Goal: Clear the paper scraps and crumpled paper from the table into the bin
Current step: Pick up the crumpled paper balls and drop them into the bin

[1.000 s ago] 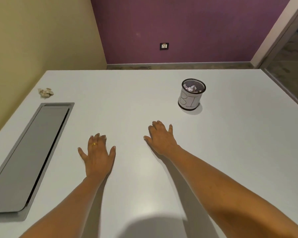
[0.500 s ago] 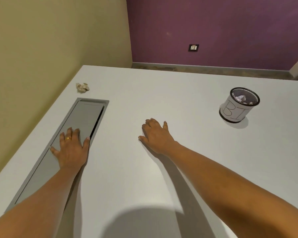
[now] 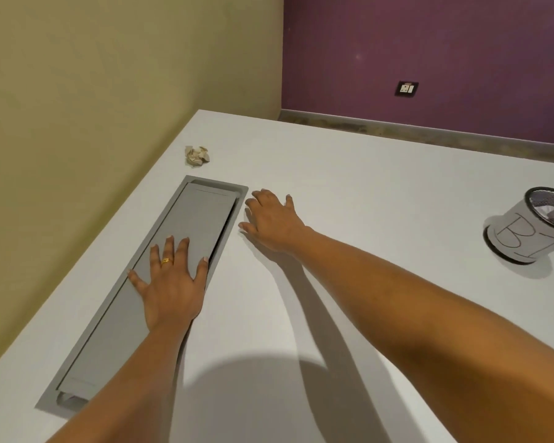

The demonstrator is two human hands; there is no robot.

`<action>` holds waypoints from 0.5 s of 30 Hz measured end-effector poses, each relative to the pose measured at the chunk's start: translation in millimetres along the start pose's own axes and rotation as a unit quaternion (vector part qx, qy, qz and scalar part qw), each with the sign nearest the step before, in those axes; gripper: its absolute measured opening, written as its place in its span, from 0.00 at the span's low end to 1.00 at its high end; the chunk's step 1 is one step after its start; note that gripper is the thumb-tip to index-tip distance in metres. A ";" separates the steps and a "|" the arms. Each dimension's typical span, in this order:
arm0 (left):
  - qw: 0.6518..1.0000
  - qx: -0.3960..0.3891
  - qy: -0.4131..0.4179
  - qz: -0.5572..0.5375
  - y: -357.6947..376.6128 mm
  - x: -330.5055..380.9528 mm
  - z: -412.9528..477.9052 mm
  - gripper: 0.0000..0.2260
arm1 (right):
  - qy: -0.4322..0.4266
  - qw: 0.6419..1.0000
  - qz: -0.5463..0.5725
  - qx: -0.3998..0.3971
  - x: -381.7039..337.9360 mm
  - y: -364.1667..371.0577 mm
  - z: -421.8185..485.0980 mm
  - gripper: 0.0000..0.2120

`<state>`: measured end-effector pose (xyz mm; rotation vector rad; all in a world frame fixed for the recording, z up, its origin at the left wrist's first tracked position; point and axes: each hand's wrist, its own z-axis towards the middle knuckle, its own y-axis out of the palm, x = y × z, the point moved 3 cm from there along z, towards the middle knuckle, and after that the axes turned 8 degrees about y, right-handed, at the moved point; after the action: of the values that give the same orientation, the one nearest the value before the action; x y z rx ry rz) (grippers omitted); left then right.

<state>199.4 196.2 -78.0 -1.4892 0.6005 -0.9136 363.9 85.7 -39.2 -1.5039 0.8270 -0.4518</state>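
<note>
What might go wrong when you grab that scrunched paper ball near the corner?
1. The crumpled paper lies close to the edge of the table by the yellow wall; a clumsy swipe by the right hand might knock it off.
2. The left hand presses flat on the grey hatch lid, which may tip under weight.
3. The bin stands far to the right, so a toss may miss.
</note>
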 end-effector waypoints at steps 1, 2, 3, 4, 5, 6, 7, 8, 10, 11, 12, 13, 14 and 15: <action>1.000 0.000 -0.001 0.002 0.9 -0.2 0.5 0.26 | -0.005 1.000 0.006 0.000 -5.4 -2.8 10.1 0.25; 1.000 0.000 -0.002 0.003 1.7 -0.5 0.4 0.26 | -0.010 1.000 0.010 0.001 -10.8 -5.4 20.5 0.25; 1.000 0.002 -0.002 0.002 2.3 -0.8 0.7 0.26 | -0.013 1.000 0.012 0.003 -15.8 -7.8 31.1 0.25; 1.000 0.003 -0.003 0.003 2.6 -1.0 1.2 0.26 | -0.017 1.000 0.011 0.007 -20.8 -10.5 41.9 0.26; 1.000 0.004 -0.005 0.006 2.7 -1.0 1.9 0.26 | -0.021 1.000 0.007 0.010 -25.8 -12.8 51.7 0.25; 1.000 0.002 -0.007 0.010 2.6 -1.2 2.0 0.26 | -0.025 1.000 0.003 0.012 -30.6 -14.3 60.5 0.25; 1.000 0.001 -0.009 0.013 2.5 -1.2 1.5 0.26 | -0.028 1.000 -0.001 0.013 -35.0 -15.4 68.7 0.25; 1.000 0.003 -0.009 0.014 2.6 -0.8 1.2 0.26 | -0.030 0.999 -0.005 0.015 -38.8 -16.6 76.7 0.25; 1.000 0.004 -0.009 0.015 2.7 -0.7 0.9 0.26 | -0.032 0.999 -0.007 0.019 -47.0 -19.2 91.4 0.26; 1.000 0.001 -0.009 0.015 3.1 -0.6 1.2 0.26 | -0.034 0.999 -0.007 0.020 -51.1 -20.8 98.0 0.26; 1.000 0.000 -0.010 0.016 3.6 -0.4 1.6 0.26 | -0.037 0.999 -0.009 0.023 -55.2 -22.7 104.5 0.27; 1.000 -0.001 -0.010 0.018 4.2 -0.4 1.7 0.26 | -0.041 0.999 -0.013 0.027 -59.2 -24.7 111.0 0.27; 1.000 -0.001 -0.009 0.021 4.7 -0.4 2.1 0.26 | -0.044 0.998 -0.016 0.030 -62.7 -27.1 117.3 0.27; 1.000 -0.002 -0.009 0.021 5.2 -0.7 2.5 0.26 | -0.043 0.998 -0.018 0.032 -65.4 -29.4 123.0 0.27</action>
<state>201.8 197.5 -83.2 -1.4809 0.6187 -0.8662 415.4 215.9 -13.2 -1.4710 0.7130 -0.4333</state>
